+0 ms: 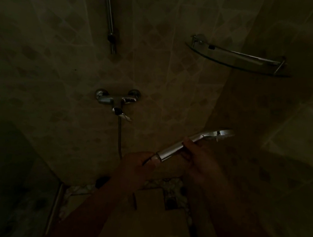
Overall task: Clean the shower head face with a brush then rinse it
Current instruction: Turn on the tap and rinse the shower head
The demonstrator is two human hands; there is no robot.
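In the dim shower stall a chrome shower head [216,134] points up and to the right, its face turned away and down so the nozzles are hidden. My right hand [198,163] grips the middle of its handle [171,149]. My left hand [137,167] holds the handle's lower end, where the hose joins. The hose [120,133] hangs from the wall mixer tap [117,99]. No brush is in view.
A chrome riser rail [110,14] runs up the tiled wall. A glass corner shelf [238,58] with a metal rail sits at the upper right. A floor drain [171,201] and a pebble-tile border lie below my hands.
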